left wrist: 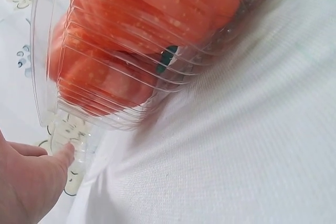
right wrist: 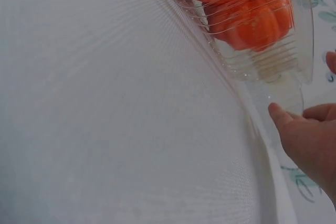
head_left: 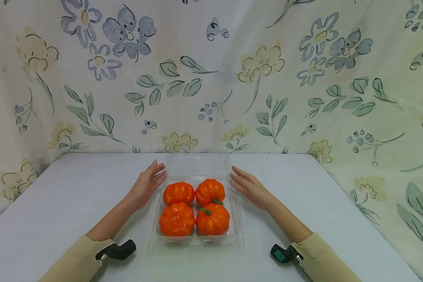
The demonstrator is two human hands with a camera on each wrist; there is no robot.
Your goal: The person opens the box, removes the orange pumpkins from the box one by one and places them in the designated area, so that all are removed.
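A clear plastic box [head_left: 196,239] holds several orange pumpkins [head_left: 177,219], some with green stems; its clear lid [head_left: 197,165] lies folded back on the far side. My left hand [head_left: 146,186] is at the box's far left corner, beside the lid, fingers extended. On the opposite side my right hand [head_left: 250,188] is held the same way near the far right corner. Both wrist views show the ribbed box wall, with the left hand [left wrist: 34,177] and right hand [right wrist: 310,142] close to the lid. Whether the fingertips touch the lid I cannot tell.
The box stands on a white-covered table [head_left: 91,176]. Behind the table hangs a floral curtain [head_left: 197,78], which also runs along the right side. A black wrist device [head_left: 117,250] is on the left sleeve, and another [head_left: 285,253] on the right sleeve.
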